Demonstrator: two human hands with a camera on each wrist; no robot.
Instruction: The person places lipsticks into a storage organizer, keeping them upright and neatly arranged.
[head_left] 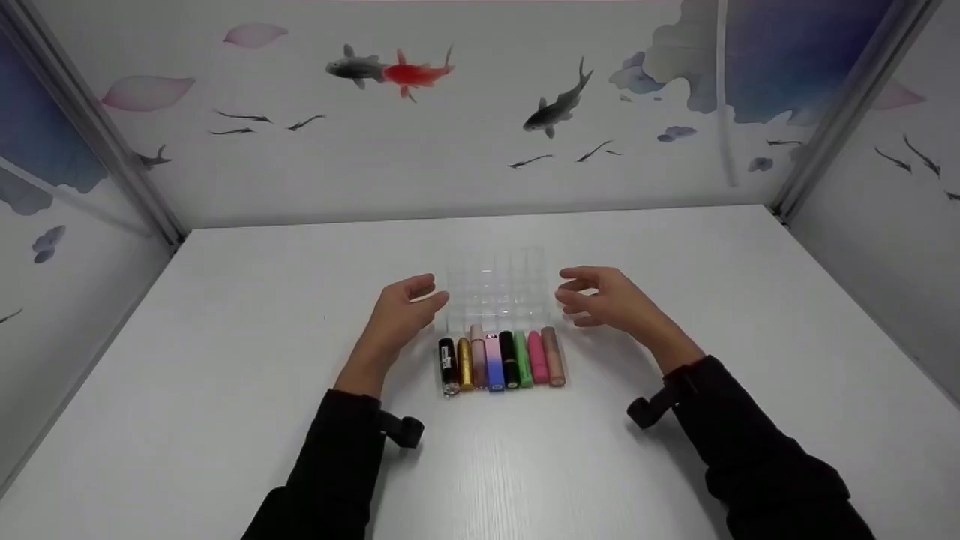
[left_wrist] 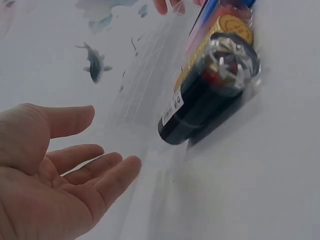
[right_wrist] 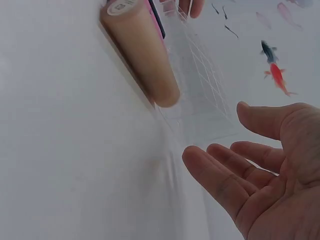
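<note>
A clear plastic organizer (head_left: 499, 289) with a grid of compartments stands on the table between my two hands. Several lipstick and lip gloss tubes lie side by side along its near side, from a black tube (head_left: 448, 366) at the left, past a gold one (head_left: 465, 364) and a pink-and-blue one (head_left: 494, 362), to a beige tube (head_left: 553, 357) at the right. Beside the organizer's left wall is my left hand (head_left: 405, 311), fingers relaxed and holding nothing. My right hand (head_left: 611, 296) hovers by the right wall, its fingers loosely bent with nothing in them.
The white table (head_left: 225, 360) is bounded by a back wall (head_left: 450, 165) printed with fish and petals, with side panels left and right. Black straps with small cameras (head_left: 405, 431) sit on both wrists.
</note>
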